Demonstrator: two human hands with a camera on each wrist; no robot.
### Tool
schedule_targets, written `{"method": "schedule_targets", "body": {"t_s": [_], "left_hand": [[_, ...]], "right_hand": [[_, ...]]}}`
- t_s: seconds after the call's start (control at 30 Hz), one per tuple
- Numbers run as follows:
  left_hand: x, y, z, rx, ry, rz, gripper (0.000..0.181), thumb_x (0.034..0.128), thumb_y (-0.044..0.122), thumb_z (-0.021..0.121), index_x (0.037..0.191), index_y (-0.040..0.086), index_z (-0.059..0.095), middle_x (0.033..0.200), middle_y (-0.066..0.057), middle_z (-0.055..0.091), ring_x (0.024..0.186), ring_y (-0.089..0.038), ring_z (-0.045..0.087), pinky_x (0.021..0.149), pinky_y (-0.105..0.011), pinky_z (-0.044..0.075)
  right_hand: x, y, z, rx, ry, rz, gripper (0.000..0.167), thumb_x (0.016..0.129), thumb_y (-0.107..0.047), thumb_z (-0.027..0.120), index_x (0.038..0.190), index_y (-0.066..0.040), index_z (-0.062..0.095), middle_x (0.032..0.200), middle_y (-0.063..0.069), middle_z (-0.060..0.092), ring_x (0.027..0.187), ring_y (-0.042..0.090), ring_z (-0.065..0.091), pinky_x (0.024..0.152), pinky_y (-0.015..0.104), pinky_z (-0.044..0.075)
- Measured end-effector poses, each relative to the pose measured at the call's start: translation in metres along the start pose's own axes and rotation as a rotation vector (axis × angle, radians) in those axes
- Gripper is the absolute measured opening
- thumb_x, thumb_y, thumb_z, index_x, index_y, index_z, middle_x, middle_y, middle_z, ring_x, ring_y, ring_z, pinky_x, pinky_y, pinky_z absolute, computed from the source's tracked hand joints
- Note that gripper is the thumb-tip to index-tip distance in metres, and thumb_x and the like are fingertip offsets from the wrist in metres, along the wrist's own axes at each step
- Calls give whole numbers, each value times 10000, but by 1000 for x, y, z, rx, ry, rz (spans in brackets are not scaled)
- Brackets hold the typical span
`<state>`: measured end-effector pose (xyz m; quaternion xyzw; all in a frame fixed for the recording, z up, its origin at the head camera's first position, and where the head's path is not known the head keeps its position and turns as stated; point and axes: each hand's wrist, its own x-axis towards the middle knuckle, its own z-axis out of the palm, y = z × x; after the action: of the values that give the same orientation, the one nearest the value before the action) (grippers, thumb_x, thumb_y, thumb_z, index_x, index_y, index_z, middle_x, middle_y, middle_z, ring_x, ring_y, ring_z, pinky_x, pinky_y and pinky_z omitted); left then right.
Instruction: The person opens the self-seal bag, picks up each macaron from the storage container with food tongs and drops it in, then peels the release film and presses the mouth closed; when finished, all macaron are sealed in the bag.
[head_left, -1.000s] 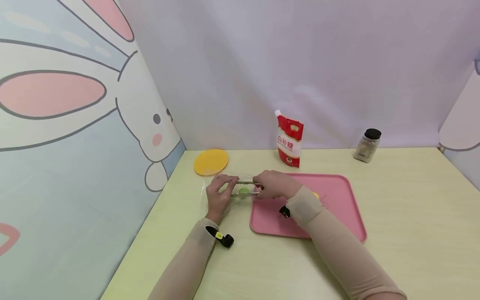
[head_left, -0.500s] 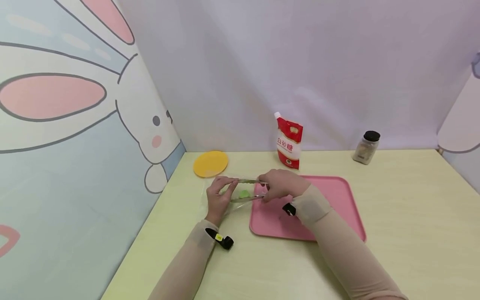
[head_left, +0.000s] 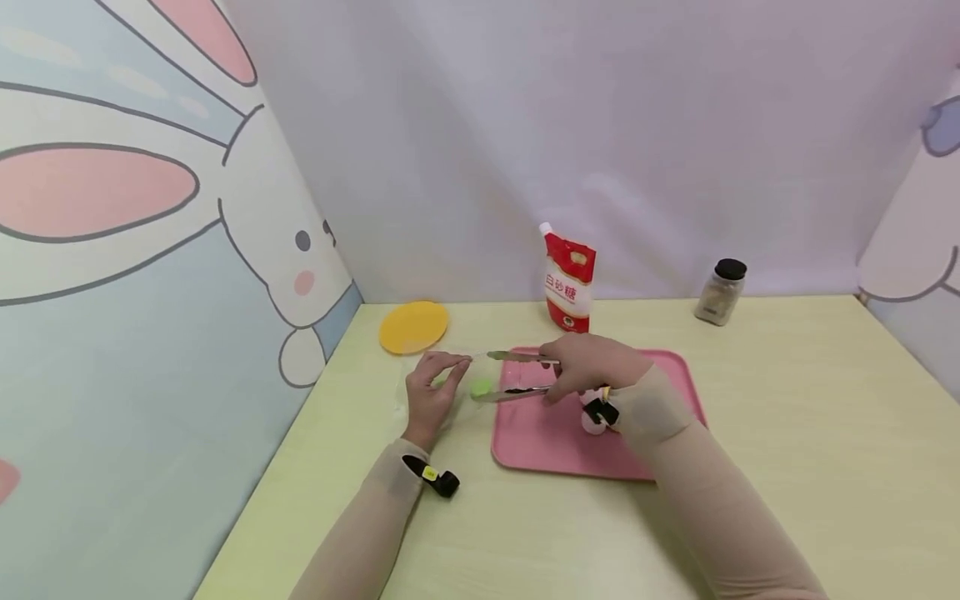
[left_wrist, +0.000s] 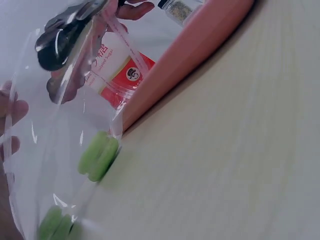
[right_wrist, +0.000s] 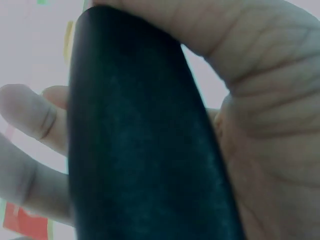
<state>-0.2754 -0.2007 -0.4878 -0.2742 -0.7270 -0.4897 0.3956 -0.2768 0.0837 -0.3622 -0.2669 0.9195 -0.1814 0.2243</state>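
Note:
My left hand (head_left: pixel 429 396) pinches the edge of a clear plastic bag (left_wrist: pixel 30 165) between thumb and fingers. Inside the bag lie two green macarons (left_wrist: pixel 99 156), one lower down. My right hand (head_left: pixel 596 364) grips tongs (head_left: pixel 517 356), and their dark handle (right_wrist: pixel 135 125) fills the right wrist view. The metal arms are spread apart, pointing left at the mouth of the bag, with no food between them that I can see. In the left wrist view the scalloped tong heads (left_wrist: pixel 52 47) show beside the bag's zip edge.
Below my right hand a pink tray (head_left: pixel 525 446) holds pale pink macarons (head_left: pixel 594 423), partly hidden by the wrist. Behind stand a red and white sugar pouch (head_left: pixel 568 287) and a black-lidded jar (head_left: pixel 720 293). A yellow plate (head_left: pixel 414 327) lies at back left.
My right hand has drawn the tongs to the right, away from my left hand and over the tray, and their arms stand wider apart. My left hand stays at the bag.

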Motion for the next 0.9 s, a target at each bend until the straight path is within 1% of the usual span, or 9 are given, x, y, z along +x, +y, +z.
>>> {"method": "schedule_targets", "body": {"t_s": [0.07,0.17,0.37,0.5,0.6,0.73,0.9], "left_hand": [[2,0,-1,1,-3,2,165,844,-33,778,972,71,793,901,-52,764,842,-231,646,819,-251,500],[3,0,-1,4,-4,4,164,837,-43,781,963,61,792,900,-62,765,840,-240,649,826,-244,495],[2,-3,2,-4,9,26,170,786,-129,779,909,-12,775,854,-125,754,801,-283,636,813,-223,482],[5,-1,1,-12,13,40,160,775,-162,766,892,-54,759,838,-159,745,792,-296,632,805,-232,482],[4,-2,0,-7,8,38,173,779,-144,775,906,-25,770,849,-134,752,807,-279,636,810,-226,481],[2,-3,-1,-5,-1,20,185,803,-92,788,941,32,786,876,-84,761,832,-248,639,818,-225,484],[1,-1,0,-8,-14,-2,164,837,-35,785,967,65,793,897,-56,765,845,-238,641,827,-245,491]], "right_hand": [[-7,8,-4,1,10,-3,501,793,-379,831,1173,-120,633,938,15,645,723,174,629,650,352,515],[-19,22,-10,15,24,9,439,787,-364,824,1107,-136,627,907,23,653,710,176,625,636,348,512],[-45,55,-19,44,59,37,470,787,-430,831,1052,-118,601,848,39,643,669,200,618,594,351,503],[-56,74,-21,27,75,37,455,801,-410,818,1039,-95,592,842,32,638,648,196,616,576,348,498],[-63,85,-20,16,81,28,433,811,-380,809,1050,-93,589,861,28,638,628,184,621,576,341,497],[-72,97,-18,18,91,25,380,811,-317,792,1033,-87,587,849,35,626,590,176,610,555,343,493],[-82,110,-12,13,89,47,411,790,-318,796,1049,-73,594,819,27,606,564,167,600,560,341,474]]}}
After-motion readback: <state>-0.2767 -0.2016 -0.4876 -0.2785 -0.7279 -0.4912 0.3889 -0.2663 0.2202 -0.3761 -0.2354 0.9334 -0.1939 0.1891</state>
